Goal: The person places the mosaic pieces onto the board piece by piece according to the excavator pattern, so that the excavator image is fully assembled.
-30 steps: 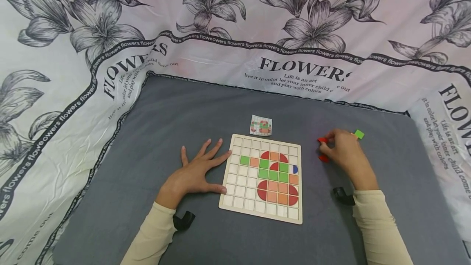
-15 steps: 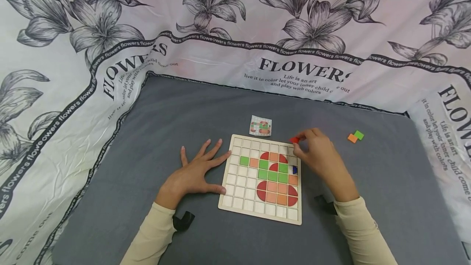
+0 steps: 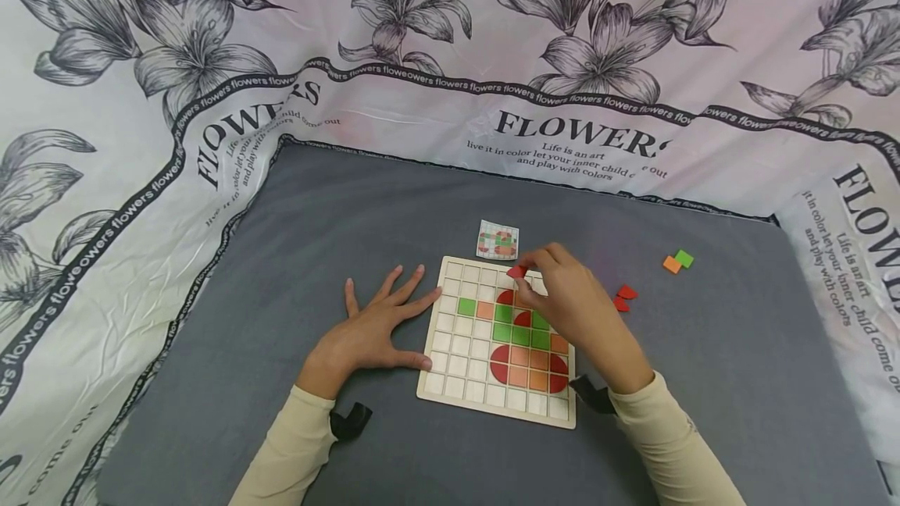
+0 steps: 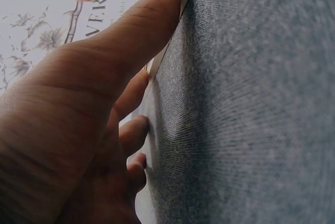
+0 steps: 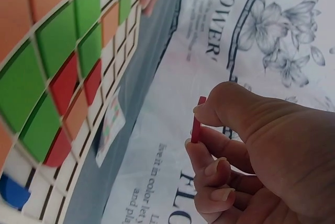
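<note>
My right hand hovers over the upper part of a wooden grid board, pinching a red quarter-circle tile between thumb and fingers. In the right wrist view the red tile shows edge-on, apart from the board. Against the board's left edge rests my left hand, fingers spread, thumb and index touching the frame; the left wrist view shows the thumb on that edge. Green, orange and red tiles fill several cells, and a blue tile sits in one near the right edge. My right hand hides part of the board.
A small printed pattern card lies just beyond the board. To the right are two loose red tiles, an orange tile and a green tile on the grey cloth. A flower-print sheet rises behind.
My right hand has lifted a red tile from the loose pieces at the right and carried it left over the board. My left hand has stayed in place.
</note>
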A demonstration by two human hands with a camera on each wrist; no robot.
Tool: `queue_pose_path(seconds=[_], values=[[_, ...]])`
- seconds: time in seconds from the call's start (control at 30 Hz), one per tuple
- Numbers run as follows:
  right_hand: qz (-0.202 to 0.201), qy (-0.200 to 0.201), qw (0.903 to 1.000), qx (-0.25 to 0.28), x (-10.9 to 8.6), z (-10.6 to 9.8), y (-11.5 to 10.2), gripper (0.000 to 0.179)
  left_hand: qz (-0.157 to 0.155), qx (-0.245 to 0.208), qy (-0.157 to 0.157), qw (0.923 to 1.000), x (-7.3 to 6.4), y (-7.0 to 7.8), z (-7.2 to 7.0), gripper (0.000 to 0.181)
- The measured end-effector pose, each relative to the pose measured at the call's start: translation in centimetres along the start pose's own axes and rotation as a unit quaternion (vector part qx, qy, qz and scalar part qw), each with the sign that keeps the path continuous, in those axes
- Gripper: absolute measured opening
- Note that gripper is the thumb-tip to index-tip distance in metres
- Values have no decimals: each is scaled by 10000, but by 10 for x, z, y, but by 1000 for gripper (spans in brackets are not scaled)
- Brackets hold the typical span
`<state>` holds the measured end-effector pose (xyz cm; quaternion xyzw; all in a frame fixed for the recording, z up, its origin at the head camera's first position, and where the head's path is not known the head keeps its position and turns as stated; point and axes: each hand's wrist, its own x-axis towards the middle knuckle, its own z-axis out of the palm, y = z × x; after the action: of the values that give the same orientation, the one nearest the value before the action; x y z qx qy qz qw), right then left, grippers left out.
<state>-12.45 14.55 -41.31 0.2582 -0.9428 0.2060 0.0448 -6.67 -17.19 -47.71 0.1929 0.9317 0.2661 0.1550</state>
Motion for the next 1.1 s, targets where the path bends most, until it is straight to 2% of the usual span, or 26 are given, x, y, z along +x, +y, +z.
queue_pose_path(seconds=[0.2,0.47,0.63,0.87,1.1], values=[[-240,45,9997,-27,3,5,-13,20,-13,2,6,10000,0,-1,0,111],[-645,205,9977,-50,8,20,-27,18,22,25,17,10000,-1,-2,0,110],[-651,-105,9978,-6,12,29,-37,18,20,63,25,10000,-2,-1,-1,109],[-764,-329,9961,-301,16,49,-49,15,27,65,24,10000,-1,-2,0,110],[-733,-782,9931,-478,18,60,-55,20,90,61,24,9999,0,-2,0,110]])
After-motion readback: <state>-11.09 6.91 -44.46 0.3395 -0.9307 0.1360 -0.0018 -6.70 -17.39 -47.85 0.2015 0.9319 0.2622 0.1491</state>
